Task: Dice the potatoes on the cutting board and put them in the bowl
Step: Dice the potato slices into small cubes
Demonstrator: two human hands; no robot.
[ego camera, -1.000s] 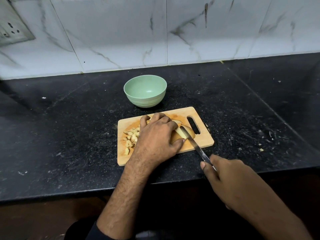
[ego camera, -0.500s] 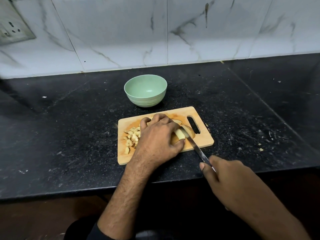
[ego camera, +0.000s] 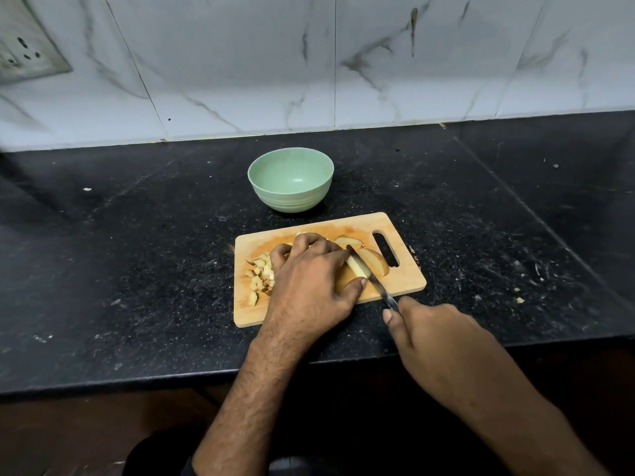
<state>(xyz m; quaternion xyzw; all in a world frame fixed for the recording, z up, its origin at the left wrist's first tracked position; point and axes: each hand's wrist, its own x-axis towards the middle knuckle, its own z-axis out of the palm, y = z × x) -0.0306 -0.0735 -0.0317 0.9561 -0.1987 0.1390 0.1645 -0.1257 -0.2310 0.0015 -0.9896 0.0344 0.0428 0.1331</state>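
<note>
Wall socket [ego camera: 24, 53]: mounted on the marble-patterned tiles at the far left, above the counter.
Counter [ego camera: 137, 269]: black speckled stone, with pale crumbs scattered over it, thickest at the right.
Cutting board [ego camera: 405, 280]: wooden rectangle lying flat near the counter's front edge; its long axis runs left to right, the right end swung slightly away from the person; the handle slot sits at the right end.
Diced pieces [ego camera: 259, 274]: small pale cubes heaped loosely on the left part of the board, just beside the left hand.
Bowl [ego camera: 290, 180]: pale green, upright, behind the board and apart from it; nothing visible inside.
Left hand [ego camera: 309, 280]: palm down over the middle of the board, fingers curled over the potato and holding it down, thumb tip against its near side.
Potato [ego camera: 376, 262]: cut sections with brown skin and pale flesh, lying on the right half of the board and partly hidden under the left hand; one wedge rests just behind the rest.
Knife [ego camera: 369, 274]: blade set into the potato right beside the left fingertips; its long axis runs diagonally, tip pointing away and to the left, handle toward the near right.
Right hand [ego camera: 443, 348]: off the board's near right corner, fingers wrapped round the knife handle, which is hidden by the grip.
</note>
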